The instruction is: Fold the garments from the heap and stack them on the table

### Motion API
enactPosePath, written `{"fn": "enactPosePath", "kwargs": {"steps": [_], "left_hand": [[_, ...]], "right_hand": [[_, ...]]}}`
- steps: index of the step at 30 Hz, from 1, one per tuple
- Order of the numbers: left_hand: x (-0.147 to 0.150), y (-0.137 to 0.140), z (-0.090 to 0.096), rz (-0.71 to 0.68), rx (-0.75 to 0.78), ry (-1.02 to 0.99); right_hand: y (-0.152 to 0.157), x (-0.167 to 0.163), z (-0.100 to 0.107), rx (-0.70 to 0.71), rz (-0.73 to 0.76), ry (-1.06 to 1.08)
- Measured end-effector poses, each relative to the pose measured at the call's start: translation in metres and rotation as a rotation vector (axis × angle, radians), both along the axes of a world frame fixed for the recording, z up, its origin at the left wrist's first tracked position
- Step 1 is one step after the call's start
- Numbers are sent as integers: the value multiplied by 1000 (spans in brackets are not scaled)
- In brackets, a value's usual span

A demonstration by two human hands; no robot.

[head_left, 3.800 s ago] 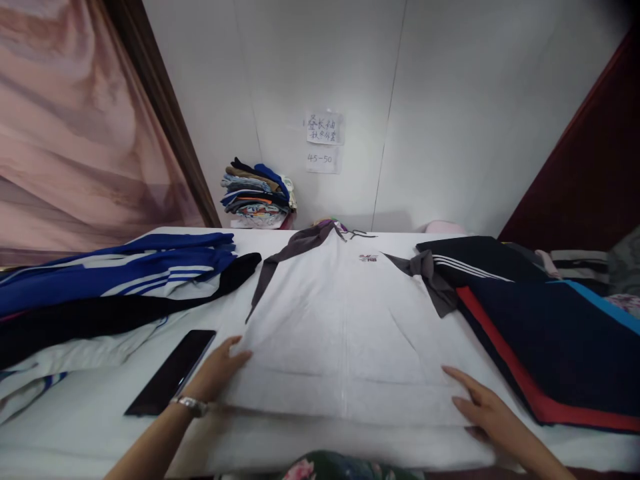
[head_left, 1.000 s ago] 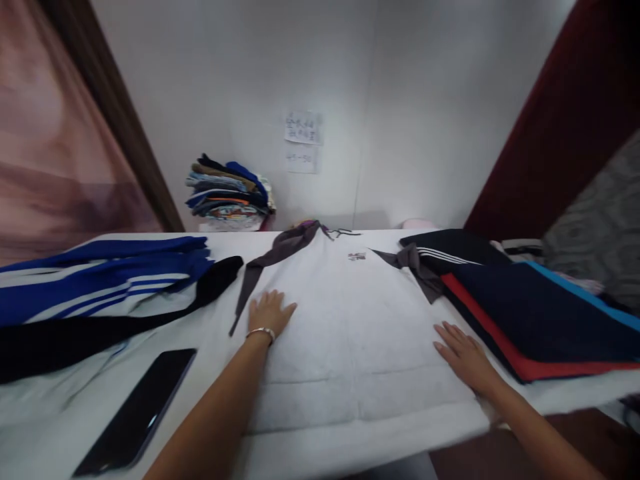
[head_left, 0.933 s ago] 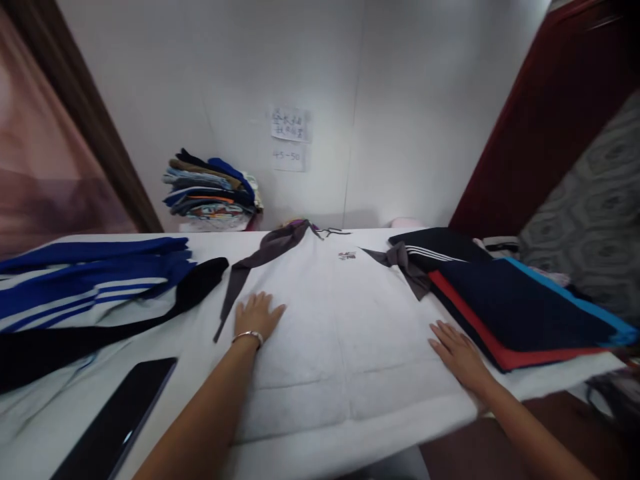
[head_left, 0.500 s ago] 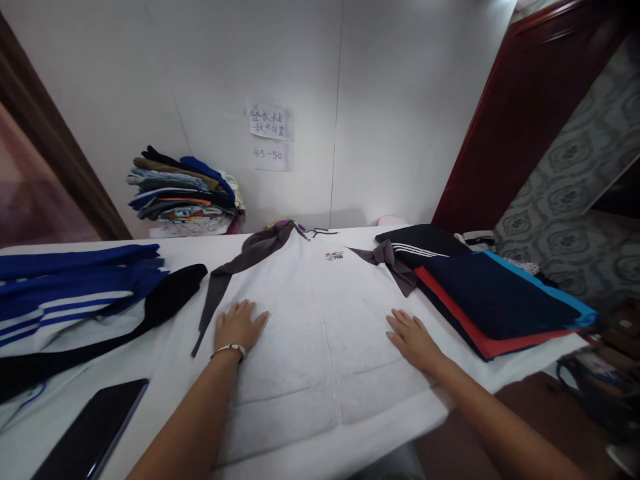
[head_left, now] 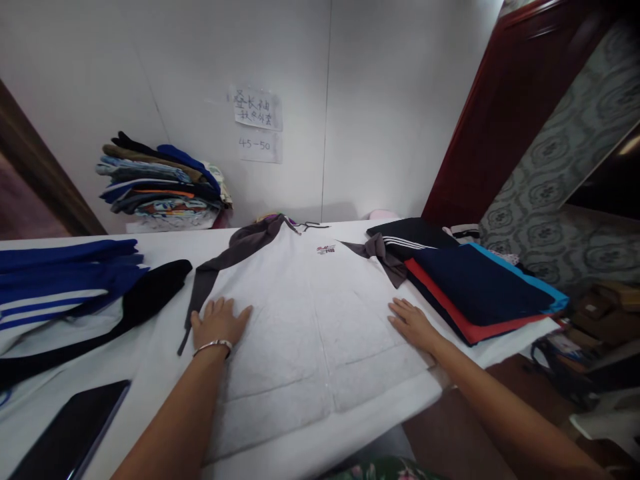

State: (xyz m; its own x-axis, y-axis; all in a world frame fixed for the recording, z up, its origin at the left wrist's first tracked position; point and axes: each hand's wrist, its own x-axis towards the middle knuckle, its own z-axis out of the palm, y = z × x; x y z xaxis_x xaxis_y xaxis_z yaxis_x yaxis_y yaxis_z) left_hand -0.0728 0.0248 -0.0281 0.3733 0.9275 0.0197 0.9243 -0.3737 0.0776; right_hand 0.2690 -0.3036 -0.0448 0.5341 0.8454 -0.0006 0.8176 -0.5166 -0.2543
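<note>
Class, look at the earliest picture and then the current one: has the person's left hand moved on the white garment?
Yes. The left hand has slid from the white garment's near hem up toward the grey sleeve.

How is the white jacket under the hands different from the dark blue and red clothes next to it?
The white jacket is spread out flat with its grey sleeves stretched to both sides; the navy and red clothes are folded into a stack. The left hand and right hand press flat on the white jacket, while nothing touches the navy and red clothes. The jacket is pale, the stack dark with red and light blue edges. Both lie on the white table.
</note>
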Motion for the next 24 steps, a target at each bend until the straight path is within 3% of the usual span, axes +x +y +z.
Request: {"fn": "enactPosePath", "kwargs": {"steps": [4, 8, 14, 17, 24], "left_hand": [[5, -1, -6, -93, 85, -20], [9, -2, -11, -241, 5, -20], [9, -1, -11, -224, -11, 5], [8, -1, -10, -219, -6, 1], [9, -1, -10, -203, -25, -2]], "right_hand": [[24, 4, 9, -10, -4, -49], [67, -3, 15, 20, 98, -55], [135, -4, 6, -6, 229, 25], [144, 13, 1, -17, 173, 7], [131, 35, -5, 5, 120, -43]]}}
